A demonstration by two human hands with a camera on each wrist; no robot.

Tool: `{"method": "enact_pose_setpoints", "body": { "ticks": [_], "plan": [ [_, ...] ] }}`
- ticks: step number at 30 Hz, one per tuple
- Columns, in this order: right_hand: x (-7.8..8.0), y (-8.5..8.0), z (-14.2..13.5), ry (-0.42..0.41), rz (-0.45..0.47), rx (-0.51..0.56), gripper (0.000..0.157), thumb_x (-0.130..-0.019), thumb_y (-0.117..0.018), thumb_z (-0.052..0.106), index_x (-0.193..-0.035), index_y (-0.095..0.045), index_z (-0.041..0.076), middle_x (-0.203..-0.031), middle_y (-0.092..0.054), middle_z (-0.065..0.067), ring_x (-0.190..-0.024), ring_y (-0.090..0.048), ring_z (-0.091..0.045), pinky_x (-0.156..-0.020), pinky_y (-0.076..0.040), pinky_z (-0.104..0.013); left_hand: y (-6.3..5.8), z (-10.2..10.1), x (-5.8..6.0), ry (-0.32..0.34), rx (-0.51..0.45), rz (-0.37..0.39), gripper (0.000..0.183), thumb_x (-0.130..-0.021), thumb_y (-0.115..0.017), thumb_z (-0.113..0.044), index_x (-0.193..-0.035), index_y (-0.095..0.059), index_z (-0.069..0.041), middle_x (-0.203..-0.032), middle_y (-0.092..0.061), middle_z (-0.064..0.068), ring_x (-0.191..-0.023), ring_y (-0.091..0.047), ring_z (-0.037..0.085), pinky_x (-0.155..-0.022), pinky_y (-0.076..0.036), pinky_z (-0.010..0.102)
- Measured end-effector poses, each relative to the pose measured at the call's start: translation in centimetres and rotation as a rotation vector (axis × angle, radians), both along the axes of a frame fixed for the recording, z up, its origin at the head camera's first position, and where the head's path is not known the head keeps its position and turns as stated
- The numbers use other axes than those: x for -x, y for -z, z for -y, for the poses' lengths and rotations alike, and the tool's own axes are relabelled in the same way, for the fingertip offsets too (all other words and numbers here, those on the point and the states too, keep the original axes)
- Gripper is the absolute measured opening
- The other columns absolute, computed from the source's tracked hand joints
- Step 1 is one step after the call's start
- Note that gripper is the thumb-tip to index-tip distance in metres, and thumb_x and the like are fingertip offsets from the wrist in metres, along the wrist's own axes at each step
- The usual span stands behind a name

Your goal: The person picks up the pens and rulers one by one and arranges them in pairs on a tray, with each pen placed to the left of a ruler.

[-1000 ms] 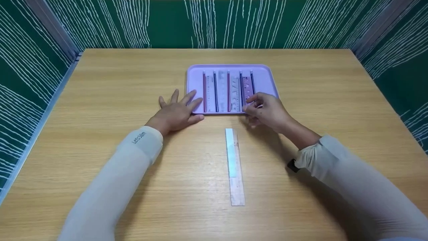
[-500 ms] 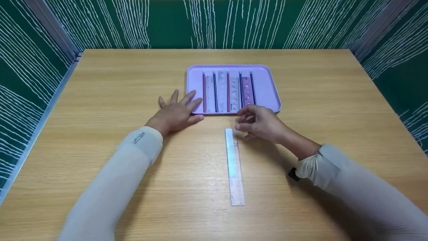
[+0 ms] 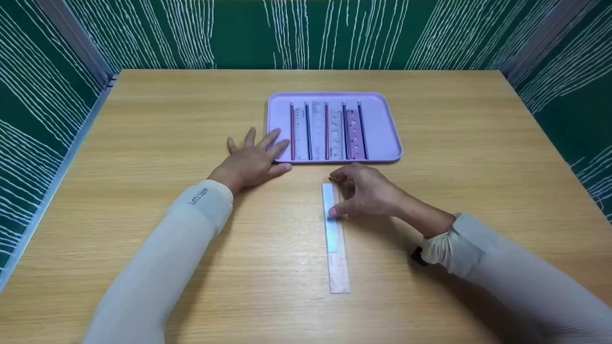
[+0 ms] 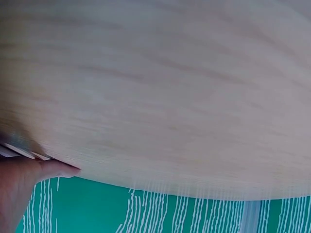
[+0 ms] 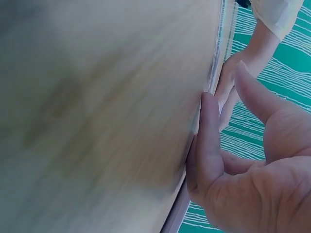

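A clear, partly iridescent ruler lies lengthwise on the table, in front of the purple tray. Over its far part hovers my right hand, thumb above the ruler and fingers near its far end. In the right wrist view, thumb and forefinger of the right hand stand apart with nothing gripped between them. My left hand, fingers spread, rests at the tray's front left corner. On the tray, red and dark pencils alternate with clear rulers and a pink stencil ruler.
The wooden table reaches back to green walls with white streaks. The tray has a raised rim, and its right part lies beyond the last pencil. A dark band shows at my right sleeve.
My right hand has left the pencil at the right of the tray and come toward me, over the ruler. That pencil now lies straighter beside the pink ruler. The left hand stays put.
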State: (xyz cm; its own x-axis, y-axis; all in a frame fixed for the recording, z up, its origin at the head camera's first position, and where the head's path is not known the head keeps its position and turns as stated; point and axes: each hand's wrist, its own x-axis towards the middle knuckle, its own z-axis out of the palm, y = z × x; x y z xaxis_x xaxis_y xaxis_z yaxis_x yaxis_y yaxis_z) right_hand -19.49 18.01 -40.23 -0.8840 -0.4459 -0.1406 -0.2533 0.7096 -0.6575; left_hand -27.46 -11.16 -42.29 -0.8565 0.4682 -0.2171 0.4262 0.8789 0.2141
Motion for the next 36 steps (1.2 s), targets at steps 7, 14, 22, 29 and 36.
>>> {"method": "enact_pose_setpoints", "body": {
  "ticks": [7,14,22,29,36],
  "plan": [
    [-0.16,0.03,0.0,-0.031,-0.045,-0.076,0.089,-0.058,-0.101,0.033,-0.133,-0.062,0.004,-0.115,-0.057,-0.011,-0.105,-0.055,-0.025,-0.094,-0.048,-0.039,0.08,-0.09,0.08,-0.004,-0.002,0.0,0.077,-0.095,-0.028,-0.08,-0.162,-0.01,-0.047,-0.174,0.004,-0.01,-0.157,0.009,0.048,-0.11,0.006,0.085],
    [-0.1,0.06,0.07,-0.036,-0.048,-0.075,0.084,-0.057,-0.102,0.027,-0.126,-0.062,0.002,-0.115,-0.057,-0.011,-0.104,-0.056,-0.026,-0.093,-0.05,-0.039,-0.07,-0.16,0.08,-0.003,-0.001,-0.002,0.076,-0.096,-0.029,-0.079,-0.162,-0.011,-0.047,-0.174,0.004,-0.009,-0.157,0.009,0.048,-0.11,0.006,0.084],
    [0.05,0.2,0.28,-0.035,0.013,-0.09,0.085,-0.056,-0.102,0.029,-0.12,-0.055,0.0,-0.109,-0.053,-0.011,-0.096,-0.054,-0.023,-0.084,-0.049,-0.034,-0.06,-0.08,-0.04,-0.007,0.003,0.004,0.076,-0.095,-0.029,-0.079,-0.162,-0.012,-0.047,-0.174,0.004,-0.009,-0.157,0.01,0.047,-0.11,0.007,0.084],
    [-0.03,0.0,0.33,-0.023,0.05,-0.083,0.086,-0.056,-0.102,0.029,-0.12,-0.052,0.002,-0.104,-0.056,-0.01,-0.095,-0.055,-0.024,-0.084,-0.048,-0.035,0.09,-0.01,-0.08,-0.007,-0.002,-0.001,0.077,-0.095,-0.028,-0.08,-0.162,-0.012,-0.046,-0.174,0.003,-0.009,-0.157,0.009,0.048,-0.109,0.006,0.085],
    [0.35,-0.35,-0.11,0.014,0.006,-0.054,0.085,-0.058,-0.101,0.02,-0.129,-0.057,0.001,-0.107,-0.058,-0.012,-0.096,-0.057,-0.025,-0.084,-0.049,-0.036,-0.1,-0.03,-0.15,-0.007,0.003,0.0,0.077,-0.096,-0.028,-0.08,-0.162,-0.012,-0.046,-0.174,0.003,-0.009,-0.157,0.009,0.048,-0.109,0.006,0.085]
  ]
}}
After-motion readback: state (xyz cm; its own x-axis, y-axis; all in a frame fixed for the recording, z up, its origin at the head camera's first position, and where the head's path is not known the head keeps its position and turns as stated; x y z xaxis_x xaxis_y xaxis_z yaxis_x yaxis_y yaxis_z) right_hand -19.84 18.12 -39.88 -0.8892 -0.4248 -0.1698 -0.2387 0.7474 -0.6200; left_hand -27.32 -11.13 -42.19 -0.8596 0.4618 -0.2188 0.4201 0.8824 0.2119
